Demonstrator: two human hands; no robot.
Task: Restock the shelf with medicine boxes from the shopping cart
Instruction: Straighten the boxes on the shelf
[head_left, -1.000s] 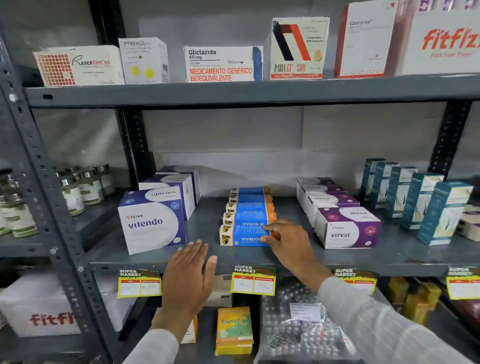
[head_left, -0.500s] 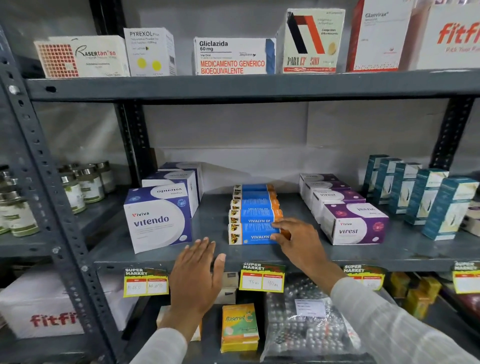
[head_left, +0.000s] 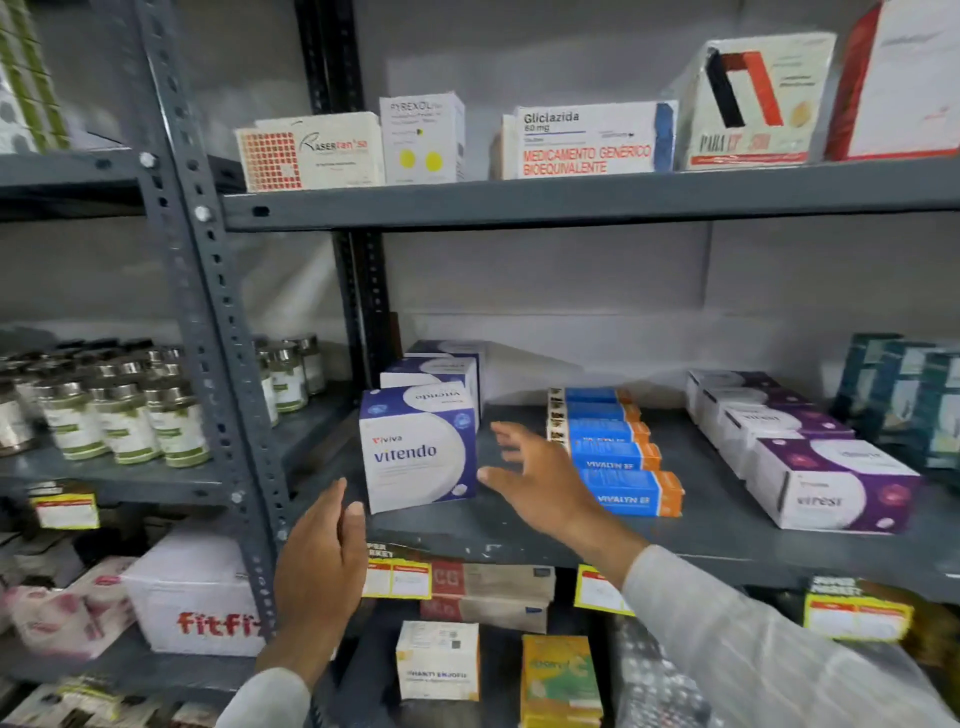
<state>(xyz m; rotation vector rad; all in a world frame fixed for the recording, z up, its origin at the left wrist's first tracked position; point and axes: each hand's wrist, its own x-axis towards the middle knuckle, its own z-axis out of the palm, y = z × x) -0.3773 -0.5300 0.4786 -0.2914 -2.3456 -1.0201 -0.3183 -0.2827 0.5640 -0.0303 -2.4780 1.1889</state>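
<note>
On the grey middle shelf (head_left: 519, 535) stands a row of blue-and-white Vitendo boxes (head_left: 418, 449). To their right lies a row of blue-and-orange Vivalyn boxes (head_left: 631, 491), then purple-and-white Virest boxes (head_left: 831, 483). My left hand (head_left: 319, 561) is open, just left of and below the front Vitendo box. My right hand (head_left: 540, 478) is open with fingers spread, its fingertips beside the right face of that box. Neither hand holds anything. The shopping cart is out of view.
A perforated grey upright (head_left: 208, 322) rises at the left. Jars (head_left: 119, 415) fill the left bay. The top shelf (head_left: 571, 200) carries several white boxes. Teal boxes (head_left: 904, 395) stand at far right. Price tags (head_left: 397, 577) hang on the shelf edge; boxes fill the shelf below.
My right hand has left the front Vivalyn box and moved left to the Vitendo box. My left hand rose toward that box. The camera turned left.
</note>
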